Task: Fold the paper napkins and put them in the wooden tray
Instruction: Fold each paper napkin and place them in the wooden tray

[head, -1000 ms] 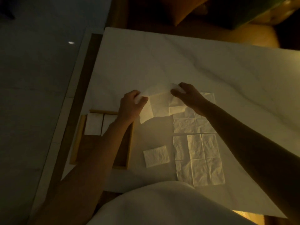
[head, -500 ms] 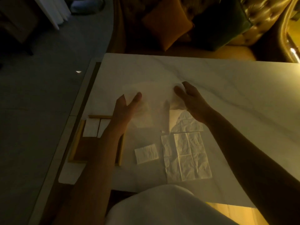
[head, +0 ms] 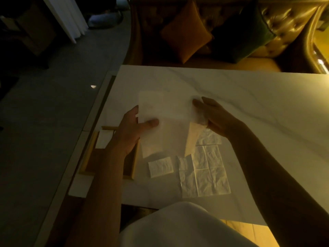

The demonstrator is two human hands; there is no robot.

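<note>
Both hands hold one open napkin (head: 163, 120) above the surface (head: 249, 97): the left hand (head: 132, 130) pinches its left edge with the thumb on top, and the right hand (head: 212, 115) grips the bunched right edge. The sheet is thin and limp, so it could tear, or fold crooked if the edges sag. The tray (head: 87, 157) lies beside the left forearm, which could nudge it.

Wooden tray (head: 134, 164) left of folded napkin (head: 160, 167), unfolded napkin (head: 204, 175) right, on table (head: 249, 97)
</note>
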